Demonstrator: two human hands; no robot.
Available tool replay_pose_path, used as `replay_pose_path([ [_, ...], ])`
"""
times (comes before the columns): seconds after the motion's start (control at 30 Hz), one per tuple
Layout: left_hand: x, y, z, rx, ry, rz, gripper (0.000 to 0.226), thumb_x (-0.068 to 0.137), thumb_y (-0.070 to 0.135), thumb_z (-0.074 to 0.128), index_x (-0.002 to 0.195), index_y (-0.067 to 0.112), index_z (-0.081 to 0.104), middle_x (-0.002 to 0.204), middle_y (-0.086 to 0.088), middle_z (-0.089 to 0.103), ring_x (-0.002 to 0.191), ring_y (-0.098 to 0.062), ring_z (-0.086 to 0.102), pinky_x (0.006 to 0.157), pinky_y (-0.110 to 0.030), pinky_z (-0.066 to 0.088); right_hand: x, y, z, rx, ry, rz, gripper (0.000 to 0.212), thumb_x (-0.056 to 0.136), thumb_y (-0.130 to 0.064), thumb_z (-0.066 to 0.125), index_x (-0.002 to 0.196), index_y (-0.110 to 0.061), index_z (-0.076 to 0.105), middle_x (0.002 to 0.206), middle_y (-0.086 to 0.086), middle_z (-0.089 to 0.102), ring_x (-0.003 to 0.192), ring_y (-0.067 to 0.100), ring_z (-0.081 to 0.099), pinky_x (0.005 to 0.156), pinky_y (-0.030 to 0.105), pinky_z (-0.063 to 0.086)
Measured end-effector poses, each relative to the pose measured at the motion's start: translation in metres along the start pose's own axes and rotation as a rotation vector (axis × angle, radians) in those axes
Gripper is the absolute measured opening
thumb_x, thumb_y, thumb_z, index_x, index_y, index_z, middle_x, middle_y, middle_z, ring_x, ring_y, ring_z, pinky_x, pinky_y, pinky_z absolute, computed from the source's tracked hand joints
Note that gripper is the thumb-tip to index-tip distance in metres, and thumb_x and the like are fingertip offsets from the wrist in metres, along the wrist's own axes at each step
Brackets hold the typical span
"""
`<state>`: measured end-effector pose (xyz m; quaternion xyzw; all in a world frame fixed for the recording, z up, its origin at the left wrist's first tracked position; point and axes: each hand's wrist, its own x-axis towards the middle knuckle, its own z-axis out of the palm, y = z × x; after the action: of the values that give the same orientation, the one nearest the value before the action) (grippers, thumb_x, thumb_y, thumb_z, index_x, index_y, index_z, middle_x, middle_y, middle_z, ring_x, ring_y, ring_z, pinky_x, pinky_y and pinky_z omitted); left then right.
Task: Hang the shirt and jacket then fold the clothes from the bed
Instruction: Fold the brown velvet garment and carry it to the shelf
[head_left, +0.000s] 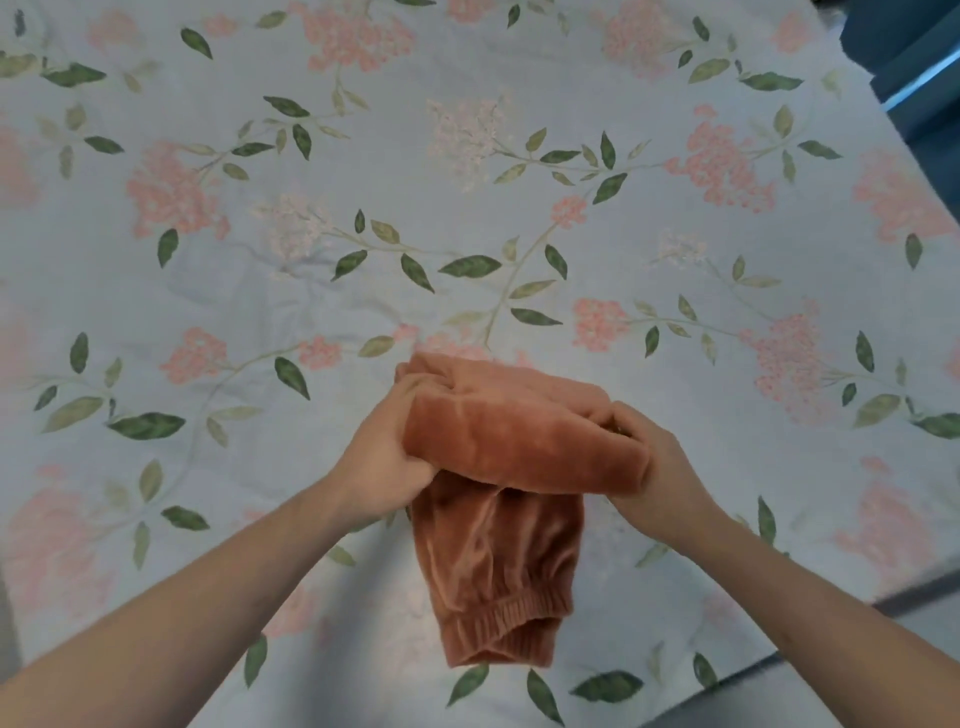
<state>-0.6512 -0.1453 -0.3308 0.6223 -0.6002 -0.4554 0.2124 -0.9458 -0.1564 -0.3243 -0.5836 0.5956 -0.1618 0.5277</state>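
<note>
Covering nearly the whole view, a pale blue bedsheet (467, 208) with pink flowers and green leaves is lying mostly bare — its edge showing at the right, dark floor (914, 57) beyond. Near the front, the left hand (382, 457) and right hand (652, 467) are gripping opposite ends of a folded rust-orange velvety garment (509, 441), its ribbed cuff hanging toward the person.

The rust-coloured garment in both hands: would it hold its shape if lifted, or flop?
Probably floppy: the garment bends over between the left hand and right hand, its cuffed end drooping toward the bedsheet. It looks plush, so likely light and not slippery.
</note>
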Motion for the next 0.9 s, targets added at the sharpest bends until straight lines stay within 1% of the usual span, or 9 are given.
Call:
replay_pose_path([
  [0.1, -0.029, -0.018, 0.010, 0.094, -0.101, -0.017, 0.053, 0.071, 0.011, 0.069, 0.118, 0.034, 0.062, 0.139, 0.018, 0.051, 0.134, -0.001, 0.048, 0.107, -0.039, 0.046, -0.030, 0.024, 0.012, -0.031, -0.091, -0.029, 0.037, 0.080, -0.009, 0.070, 0.107, -0.033, 0.065, 0.125, -0.017, 0.065, 0.113, 0.008, 0.064, 0.093, 0.043, 0.055],
  [0.27, -0.080, -0.027, 0.034, 0.156, -0.230, -0.034, 0.060, 0.071, 0.033, 0.059, 0.130, 0.033, 0.059, 0.154, 0.018, 0.037, 0.139, -0.005, 0.042, 0.114, -0.033, 0.040, -0.065, 0.054, 0.032, -0.318, -0.169, -0.104, 0.043, 0.077, -0.014, 0.076, 0.106, -0.038, 0.056, 0.147, -0.035, 0.042, 0.120, -0.004, 0.057, 0.091, 0.026, 0.053],
  [0.37, -0.111, -0.055, 0.053, 0.311, -0.357, -0.038, 0.072, 0.076, 0.029, 0.064, 0.146, 0.034, 0.048, 0.167, 0.017, 0.017, 0.146, -0.013, 0.036, 0.122, -0.031, 0.031, -0.083, 0.078, 0.053, -0.437, -0.236, -0.041, 0.044, 0.081, -0.016, 0.074, 0.114, -0.040, 0.056, 0.154, -0.044, 0.022, 0.124, 0.000, 0.055, 0.090, 0.016, 0.045],
  [0.43, -0.126, -0.070, 0.065, 0.384, -0.449, -0.068, 0.081, 0.082, 0.024, 0.063, 0.157, 0.035, 0.033, 0.170, 0.019, -0.004, 0.149, -0.018, 0.032, 0.121, -0.026, 0.027, -0.095, 0.094, 0.071, -0.459, -0.287, -0.002, 0.051, 0.085, -0.007, 0.066, 0.126, -0.038, 0.055, 0.158, -0.046, 0.007, 0.136, 0.002, 0.045, 0.101, 0.018, 0.043],
  [0.5, -0.133, -0.076, 0.074, 0.386, -0.503, -0.116, 0.086, 0.088, 0.025, 0.060, 0.162, 0.038, 0.019, 0.167, 0.024, -0.019, 0.147, -0.019, 0.035, 0.117, -0.029, 0.034, -0.103, 0.100, 0.088, -0.407, -0.294, 0.065, 0.063, 0.085, -0.002, 0.056, 0.138, -0.035, 0.050, 0.160, -0.044, 0.000, 0.142, 0.002, 0.037, 0.111, 0.023, 0.041],
  [0.6, -0.129, -0.072, 0.084, 0.338, -0.536, -0.164, 0.089, 0.088, 0.029, 0.060, 0.163, 0.039, 0.013, 0.165, 0.027, -0.024, 0.140, -0.019, 0.044, 0.110, -0.033, 0.044, -0.108, 0.094, 0.108, -0.290, -0.205, 0.175, 0.066, 0.077, -0.006, 0.053, 0.134, -0.038, 0.049, 0.159, -0.045, 0.005, 0.138, 0.000, 0.037, 0.104, 0.024, 0.044],
  [0.7, -0.131, -0.064, 0.089, 0.236, -0.485, -0.184, 0.083, 0.086, 0.028, 0.058, 0.160, 0.039, 0.023, 0.165, 0.032, -0.016, 0.127, -0.017, 0.059, 0.100, -0.029, 0.051, -0.115, 0.082, 0.120, -0.126, -0.040, 0.203, 0.047, 0.076, -0.009, 0.058, 0.112, -0.038, 0.057, 0.155, -0.040, 0.026, 0.131, -0.003, 0.047, 0.088, 0.026, 0.051],
  [0.8, -0.147, -0.060, 0.088, 0.205, -0.402, -0.140, 0.064, 0.092, 0.028, 0.057, 0.152, 0.040, 0.037, 0.163, 0.033, 0.003, 0.120, -0.014, 0.062, 0.098, -0.021, 0.049, -0.128, 0.076, 0.128, -0.055, 0.145, 0.207, 0.027, 0.086, -0.012, 0.065, 0.096, -0.036, 0.058, 0.145, -0.038, 0.040, 0.126, -0.012, 0.047, 0.087, 0.021, 0.048],
  [0.9, -0.165, -0.068, 0.093, 0.245, -0.464, -0.159, 0.068, 0.093, 0.025, 0.055, 0.155, 0.042, 0.032, 0.165, 0.030, 0.003, 0.124, -0.014, 0.060, 0.101, -0.017, 0.044, -0.137, 0.080, 0.142, -0.100, 0.148, 0.252, 0.013, 0.094, -0.027, 0.066, 0.096, -0.036, 0.057, 0.144, -0.039, 0.037, 0.122, -0.008, 0.050, 0.090, 0.026, 0.051],
])
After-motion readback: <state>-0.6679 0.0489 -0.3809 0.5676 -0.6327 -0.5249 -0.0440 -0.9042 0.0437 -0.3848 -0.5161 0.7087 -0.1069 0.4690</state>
